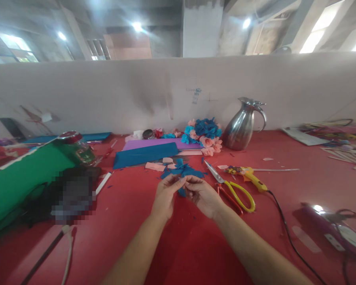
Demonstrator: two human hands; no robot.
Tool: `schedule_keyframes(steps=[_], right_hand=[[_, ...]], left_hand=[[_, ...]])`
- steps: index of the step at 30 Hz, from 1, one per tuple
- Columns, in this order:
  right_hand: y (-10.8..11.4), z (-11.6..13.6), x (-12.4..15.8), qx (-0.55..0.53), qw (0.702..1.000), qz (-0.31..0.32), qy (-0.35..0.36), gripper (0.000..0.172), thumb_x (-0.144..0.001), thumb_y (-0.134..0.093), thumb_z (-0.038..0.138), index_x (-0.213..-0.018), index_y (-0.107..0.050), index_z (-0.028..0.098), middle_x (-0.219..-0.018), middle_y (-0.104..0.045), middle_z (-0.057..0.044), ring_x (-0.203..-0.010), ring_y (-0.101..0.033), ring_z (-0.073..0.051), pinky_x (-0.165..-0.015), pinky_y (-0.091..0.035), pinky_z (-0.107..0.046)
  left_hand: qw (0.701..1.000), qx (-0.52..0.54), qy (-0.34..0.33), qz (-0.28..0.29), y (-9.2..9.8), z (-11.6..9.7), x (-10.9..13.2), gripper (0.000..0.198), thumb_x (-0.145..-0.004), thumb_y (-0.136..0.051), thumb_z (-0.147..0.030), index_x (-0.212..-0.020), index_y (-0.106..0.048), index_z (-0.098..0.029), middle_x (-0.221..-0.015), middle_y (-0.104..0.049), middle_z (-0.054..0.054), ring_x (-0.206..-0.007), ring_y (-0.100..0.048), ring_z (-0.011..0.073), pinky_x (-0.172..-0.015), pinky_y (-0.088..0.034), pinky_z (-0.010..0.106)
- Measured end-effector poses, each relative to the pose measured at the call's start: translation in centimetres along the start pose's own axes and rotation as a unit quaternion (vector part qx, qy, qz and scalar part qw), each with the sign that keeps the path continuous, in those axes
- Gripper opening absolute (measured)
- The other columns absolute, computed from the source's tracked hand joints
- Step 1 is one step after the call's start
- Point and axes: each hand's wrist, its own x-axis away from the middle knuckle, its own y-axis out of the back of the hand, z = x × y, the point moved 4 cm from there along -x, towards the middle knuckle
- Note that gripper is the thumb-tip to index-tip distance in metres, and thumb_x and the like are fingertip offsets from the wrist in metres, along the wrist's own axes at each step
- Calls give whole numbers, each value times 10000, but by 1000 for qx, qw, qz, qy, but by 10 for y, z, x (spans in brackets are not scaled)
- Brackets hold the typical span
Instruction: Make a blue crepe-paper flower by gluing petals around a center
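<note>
My left hand (167, 194) and my right hand (202, 194) meet over the middle of the red table, fingertips pinched together. Whatever lies between the fingers is too small to make out. Just beyond them is a pile of cut blue paper pieces (182, 169), with pale pink paper scraps (155, 166) to its left. To the right of my right hand lie scissors (241, 196) with yellow handles, blades pointing away and left. A red-handled tool (229, 199) is partly covered by them. Past the scissors rests a yellow glue gun (253, 180) with a glue stick in it.
Blue (146, 154) and purple paper sheets (136, 144) lie behind the pile. Blue and pink paper flowers (206, 134) stand near a metal jug (242, 124). A green board (32, 174), a glass jar (78, 148) and a dark blurred object are left. The glue gun's cord (284, 229) crosses the right side.
</note>
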Motion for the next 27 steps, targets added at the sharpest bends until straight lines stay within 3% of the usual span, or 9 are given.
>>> schedule_keyframes(steps=[7, 14, 18, 21, 24, 27], right_hand=[[-2, 1, 1, 55, 998, 1, 43, 178, -574, -759, 234, -713, -655, 192, -617, -552, 44, -504, -350, -74, -505, -238, -238], [-8, 9, 5, 141, 983, -3, 116, 164, -623, -737, 305, -671, -639, 182, -575, -529, 49, -512, -344, -79, -525, -243, -249], [-11, 11, 6, 168, 977, -7, 132, 167, -623, -720, 323, -668, -646, 180, -615, -575, 25, -548, -417, -96, -560, -308, -254], [-9, 14, 6, 192, 970, -44, 140, 146, -602, -697, 274, -714, -653, 190, -635, -600, 21, -590, -476, -122, -598, -356, -265], [-2, 24, 9, 188, 962, -98, 172, 129, -588, -650, 223, -715, -644, 199, -630, -600, 26, -622, -500, -136, -619, -373, -262], [-1, 27, 10, 124, 980, -81, 137, 123, -606, -624, 272, -704, -630, 198, -668, -623, 7, -619, -520, -139, -601, -377, -260]], left_hand=[[997, -45, -58, -17, 1, -2, -1, 136, -660, -758, -264, -768, -755, -182, -778, -725, 29, -758, -615, 166, -733, -454, 278], [999, 3, -44, 10, 2, 0, -4, 59, -618, -763, -213, -672, -748, -193, -688, -718, 10, -713, -611, 160, -698, -444, 276], [999, 33, -29, 21, 3, 3, -5, 49, -599, -762, -185, -635, -730, -192, -674, -710, 2, -675, -602, 139, -679, -440, 260], [999, 46, -21, 17, 4, 5, -7, 105, -579, -788, -211, -662, -726, -200, -694, -711, -5, -669, -600, 131, -681, -441, 255], [999, 18, -32, 11, 4, 4, -7, 159, -591, -798, -266, -719, -727, -206, -725, -713, 0, -699, -615, 150, -697, -449, 268], [998, -18, -54, 6, 4, 0, -6, 159, -631, -778, -314, -727, -719, -202, -716, -702, 3, -706, -611, 155, -695, -452, 267]])
